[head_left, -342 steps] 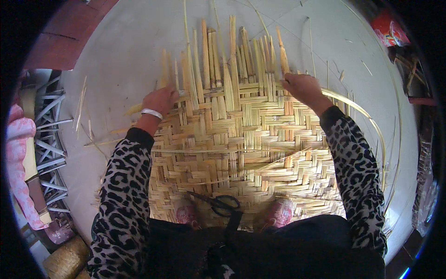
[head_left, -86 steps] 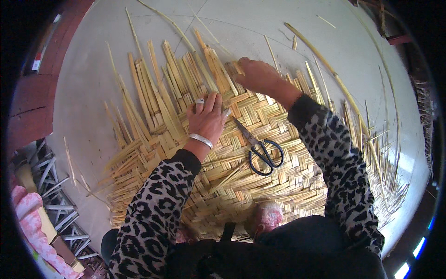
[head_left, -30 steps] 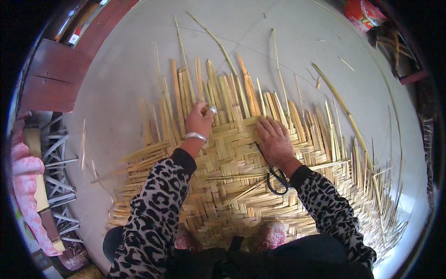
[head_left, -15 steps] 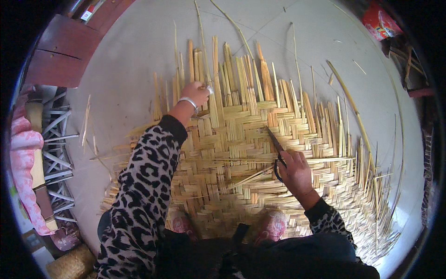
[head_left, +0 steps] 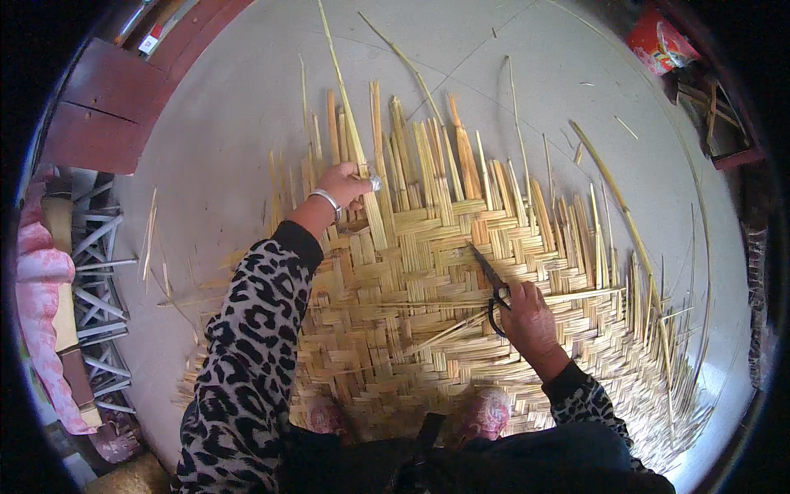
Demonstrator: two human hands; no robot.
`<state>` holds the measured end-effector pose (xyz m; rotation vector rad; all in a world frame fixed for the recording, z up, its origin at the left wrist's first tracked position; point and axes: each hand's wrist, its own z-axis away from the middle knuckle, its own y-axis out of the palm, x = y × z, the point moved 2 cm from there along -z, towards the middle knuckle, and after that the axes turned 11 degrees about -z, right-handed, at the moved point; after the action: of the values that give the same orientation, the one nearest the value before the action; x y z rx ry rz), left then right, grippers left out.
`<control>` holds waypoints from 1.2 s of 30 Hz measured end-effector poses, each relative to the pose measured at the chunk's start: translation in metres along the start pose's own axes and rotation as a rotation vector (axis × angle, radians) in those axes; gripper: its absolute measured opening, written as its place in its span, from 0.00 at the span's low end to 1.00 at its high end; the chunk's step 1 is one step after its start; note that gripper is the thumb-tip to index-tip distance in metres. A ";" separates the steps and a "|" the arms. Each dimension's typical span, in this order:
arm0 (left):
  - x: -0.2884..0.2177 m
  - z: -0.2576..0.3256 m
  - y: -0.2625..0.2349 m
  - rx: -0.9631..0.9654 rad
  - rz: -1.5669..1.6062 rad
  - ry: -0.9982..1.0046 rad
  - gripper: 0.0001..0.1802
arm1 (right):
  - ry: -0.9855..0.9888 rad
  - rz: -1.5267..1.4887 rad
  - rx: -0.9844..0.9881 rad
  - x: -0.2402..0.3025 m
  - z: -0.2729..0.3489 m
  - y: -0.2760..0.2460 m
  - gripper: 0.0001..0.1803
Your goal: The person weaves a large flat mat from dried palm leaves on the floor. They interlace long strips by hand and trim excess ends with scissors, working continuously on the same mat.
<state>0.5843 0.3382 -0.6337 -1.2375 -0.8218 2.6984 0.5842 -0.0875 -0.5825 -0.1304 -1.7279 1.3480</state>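
Note:
A large woven mat [head_left: 411, 280] of flat, straw-coloured split strips lies on the floor under my feet, with loose strip ends sticking out along its far edge. At that far edge, left of centre, my left hand [head_left: 346, 188] is closed round a long pale strip [head_left: 349, 123] that points away from me; silvery wrapping covers a fingertip. My right hand [head_left: 531, 325] grips black-handled scissors [head_left: 490, 273] low over the middle of the mat, their dark blades pointing up and left. Whether the blades touch the weave I cannot tell.
Loose strips [head_left: 613, 177] lie along the right side, and a few thin ones [head_left: 150, 230] at left. A dark red wooden piece of furniture [head_left: 103, 99] stands far left, above a metal rack [head_left: 103, 296] with pink cloth. A red bag [head_left: 658, 45] sits far right.
The strip in my left hand now shows broader and leans further left. The whole view has shifted, so mat and hands sit slightly lower. My right hand still holds the scissors over the mat.

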 end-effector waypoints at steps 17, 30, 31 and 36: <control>-0.076 -0.013 -0.052 -0.612 -0.427 0.497 0.18 | 0.491 -0.742 0.200 -0.052 -0.008 -0.006 0.24; -0.098 -0.026 -0.056 -0.995 -0.558 0.298 0.30 | 0.462 -1.166 0.150 -0.028 -0.019 -0.027 0.26; -0.096 -0.023 -0.041 -0.898 -0.493 0.370 0.33 | 0.512 -1.103 0.192 -0.030 -0.021 -0.029 0.28; -0.112 -0.013 0.066 -0.641 -0.444 0.588 0.23 | 0.349 -1.016 0.186 -0.034 -0.030 -0.031 0.33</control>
<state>0.6798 0.2573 -0.5966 -1.5797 -1.6577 1.6265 0.6374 -0.0979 -0.5769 0.5258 -1.0844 0.6502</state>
